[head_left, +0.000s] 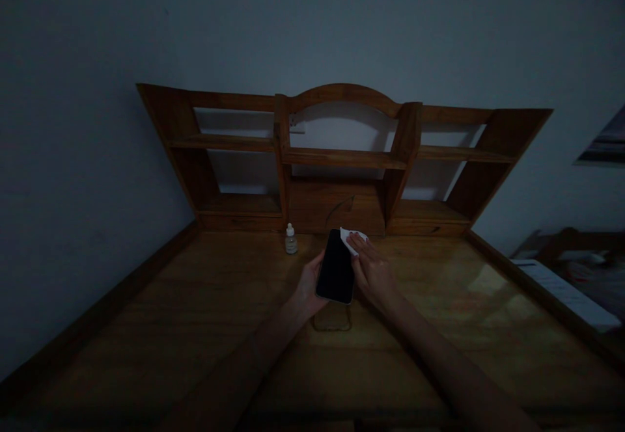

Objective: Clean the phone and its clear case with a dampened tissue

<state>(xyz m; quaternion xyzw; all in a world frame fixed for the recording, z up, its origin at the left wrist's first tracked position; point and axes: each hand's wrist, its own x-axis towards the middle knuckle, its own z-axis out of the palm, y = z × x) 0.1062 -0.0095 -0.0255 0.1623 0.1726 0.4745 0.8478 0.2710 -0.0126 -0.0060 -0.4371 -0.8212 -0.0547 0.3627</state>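
Observation:
A smartphone (pixel 334 269) with a dark screen is held up over the desk, tilted toward me. My left hand (pixel 308 283) grips it along its left edge and from beneath. A white tissue (pixel 346 237) lies against the phone's upper right corner, pressed there by the fingers of my right hand (pixel 371 269). Below the phone, a clear phone case (pixel 333 326) rests on the desk, its upper part hidden by the phone and my left hand. A small dropper bottle (pixel 291 242) with a white top stands upright to the left of the phone.
The wooden desk (pixel 195 328) has raised side rims. A wooden shelf unit (pixel 342 157) spans its back, against the wall. On the shelf's middle panel a thin curved line (pixel 336 208) shows. Beyond the right rim is a white box-like thing (pixel 566 292).

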